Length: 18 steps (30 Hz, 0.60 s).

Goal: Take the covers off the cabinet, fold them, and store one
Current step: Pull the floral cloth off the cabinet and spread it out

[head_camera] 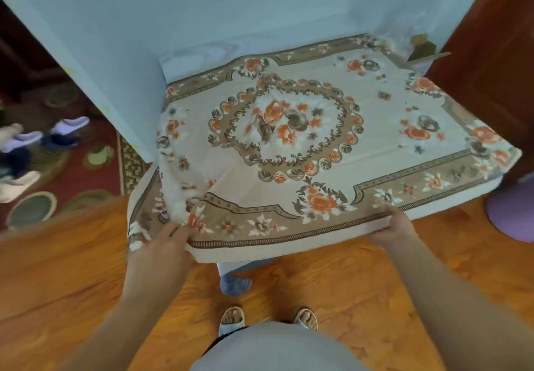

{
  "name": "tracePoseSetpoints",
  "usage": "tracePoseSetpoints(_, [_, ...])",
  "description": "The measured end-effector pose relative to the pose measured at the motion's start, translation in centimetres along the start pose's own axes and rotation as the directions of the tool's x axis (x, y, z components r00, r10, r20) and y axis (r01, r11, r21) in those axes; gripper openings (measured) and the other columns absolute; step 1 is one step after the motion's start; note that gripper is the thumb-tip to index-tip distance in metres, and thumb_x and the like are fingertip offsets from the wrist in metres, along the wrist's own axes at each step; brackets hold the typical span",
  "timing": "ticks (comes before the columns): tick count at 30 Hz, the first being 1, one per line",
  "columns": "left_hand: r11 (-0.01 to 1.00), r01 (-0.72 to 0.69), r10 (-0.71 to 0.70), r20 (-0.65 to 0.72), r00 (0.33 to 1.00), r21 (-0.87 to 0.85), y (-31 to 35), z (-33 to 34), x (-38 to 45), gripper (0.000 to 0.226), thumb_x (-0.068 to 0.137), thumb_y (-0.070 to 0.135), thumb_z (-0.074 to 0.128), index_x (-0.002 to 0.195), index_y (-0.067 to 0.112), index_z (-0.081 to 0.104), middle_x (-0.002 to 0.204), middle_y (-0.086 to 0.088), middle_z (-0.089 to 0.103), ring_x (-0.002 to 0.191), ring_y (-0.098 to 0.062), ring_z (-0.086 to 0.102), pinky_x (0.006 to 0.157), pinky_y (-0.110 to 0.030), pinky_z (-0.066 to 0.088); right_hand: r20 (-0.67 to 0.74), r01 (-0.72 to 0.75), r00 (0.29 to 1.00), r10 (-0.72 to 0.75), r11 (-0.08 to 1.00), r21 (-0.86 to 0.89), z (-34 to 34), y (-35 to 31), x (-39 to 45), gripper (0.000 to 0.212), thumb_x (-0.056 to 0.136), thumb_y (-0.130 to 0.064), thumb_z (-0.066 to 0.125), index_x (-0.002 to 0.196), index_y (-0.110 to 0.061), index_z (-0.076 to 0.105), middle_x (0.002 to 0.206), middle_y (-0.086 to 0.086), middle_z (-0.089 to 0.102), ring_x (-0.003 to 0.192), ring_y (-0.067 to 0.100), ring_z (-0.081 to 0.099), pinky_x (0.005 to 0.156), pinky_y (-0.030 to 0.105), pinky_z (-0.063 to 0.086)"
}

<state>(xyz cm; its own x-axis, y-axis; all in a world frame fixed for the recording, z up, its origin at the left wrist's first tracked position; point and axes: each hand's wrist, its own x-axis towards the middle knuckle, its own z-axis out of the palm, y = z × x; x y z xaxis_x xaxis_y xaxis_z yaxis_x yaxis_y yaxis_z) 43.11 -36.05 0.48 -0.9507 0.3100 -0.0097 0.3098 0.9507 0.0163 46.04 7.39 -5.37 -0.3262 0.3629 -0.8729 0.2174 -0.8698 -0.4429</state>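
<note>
My left hand pinches the bunched near-left corner of the floral cover, fingers curled into the fold, so that side lifts clear of the cabinet. The cover lies spread over the cabinet top, its front hem overhanging. My right hand grips the hem, thumb above and fingers beneath, to draw the cloth toward me evenly.

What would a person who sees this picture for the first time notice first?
First comes the flowered cover, beige with orange roses, spread over the white cabinet in the middle of the view. The left hand and the right hand each grip its near edge. At the far left, pale slippers lie on a red carpet beside the orange wooden floor.
</note>
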Motion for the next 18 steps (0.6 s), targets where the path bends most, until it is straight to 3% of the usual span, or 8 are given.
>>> tracePoseSetpoints(4, [0.994,0.089,-0.093,0.068,0.993,0.067,1.4,-0.2,-0.3,0.021,0.074,0.014,0.078,0.087,0.013,0.063,0.084,-0.002,0.056,0.053,-0.031,0.061,0.041,-0.030,0.041,-0.082,0.084,0.993,-0.086,0.996,-0.029,0.3,-3.1,2.0,0.029,0.103,-0.030,0.052,0.124,-0.012,0.062,0.104,0.010,0.070,0.088,0.030,0.068,0.061,0.043,0.057])
tracePoseSetpoints(6, [0.991,0.054,-0.066,0.096,0.993,0.125,2.8,-0.7,-0.2,0.020,0.086,0.036,0.057,0.093,0.018,0.062,0.088,-0.003,0.052,0.069,-0.031,0.061,0.045,-0.030,0.036,-0.097,0.090,0.991,-0.094,0.995,-0.049,1.1,-3.7,1.9,0.027,0.102,-0.020,0.054,0.127,-0.013,0.062,0.108,0.009,0.069,0.087,0.028,0.066,0.053,0.038,0.055])
tracePoseSetpoints(8, [0.985,-0.049,0.028,0.124,0.992,0.168,5.2,-1.4,0.1,0.036,0.087,0.052,0.046,0.106,0.027,0.063,0.096,-0.007,0.051,0.078,-0.032,0.059,0.047,-0.030,0.032,-0.033,0.079,0.996,-0.080,0.996,-0.033,2.2,-3.0,0.7,0.029,0.098,-0.014,0.060,0.126,-0.012,0.064,0.108,0.008,0.068,0.084,0.025,0.064,0.055,0.035,0.054])
tracePoseSetpoints(11, [0.982,-0.047,0.006,0.219,0.976,0.182,9.6,-1.5,0.9,0.091,0.081,0.082,0.005,0.145,0.029,0.042,0.124,-0.006,0.049,0.093,-0.027,0.063,0.054,-0.032,0.042,0.180,-0.021,0.983,0.033,0.997,-0.069,3.5,1.1,-3.0,0.026,0.099,-0.017,0.060,0.124,-0.010,0.066,0.101,0.012,0.073,0.083,0.028,0.071,0.056,0.040,0.061])
tracePoseSetpoints(13, [0.986,-0.043,0.008,0.211,0.977,0.163,12.9,-1.1,1.1,0.106,0.080,0.092,0.010,0.155,0.020,0.028,0.141,-0.003,0.046,0.098,-0.023,0.068,0.060,-0.031,0.050,0.286,-0.088,0.950,0.124,0.987,-0.135,4.2,4.4,-6.3,0.023,0.104,-0.018,0.052,0.120,-0.013,0.067,0.096,0.015,0.075,0.077,0.030,0.074,0.064,0.047,0.062])
tracePoseSetpoints(15, [0.988,-0.091,0.068,0.174,0.982,0.128,15.5,-0.1,1.2,0.110,0.081,0.092,0.015,0.160,0.016,0.020,0.154,-0.008,0.039,0.112,-0.026,0.066,0.068,-0.033,0.054,0.356,-0.129,0.917,0.181,0.978,-0.165,5.0,6.8,-9.7,0.025,0.105,-0.017,0.049,0.123,-0.016,0.066,0.107,0.019,0.072,0.089,0.033,0.072,0.074,0.047,0.061])
tracePoseSetpoints(17, [0.988,-0.133,0.119,0.167,0.979,0.079,17.1,0.7,1.3,0.088,0.089,0.075,0.017,0.157,0.020,0.026,0.155,-0.011,0.040,0.125,-0.028,0.058,0.072,-0.036,0.056,0.398,-0.162,0.890,0.222,0.970,-0.180,5.5,8.3,-11.9,0.024,0.105,-0.016,0.050,0.124,-0.014,0.065,0.117,0.021,0.069,0.102,0.034,0.069,0.079,0.045,0.060])
tracePoseSetpoints(18, [0.989,-0.144,0.137,0.145,0.980,0.038,17.4,1.0,1.5,0.072,0.091,0.062,0.024,0.150,0.023,0.035,0.146,-0.012,0.050,0.120,-0.027,0.061,0.066,-0.035,0.056,0.412,-0.183,0.877,0.248,0.964,-0.191,5.6,8.7,-12.7,0.024,0.104,-0.016,0.051,0.124,-0.011,0.064,0.115,0.021,0.071,0.103,0.034,0.069,0.080,0.045,0.060])
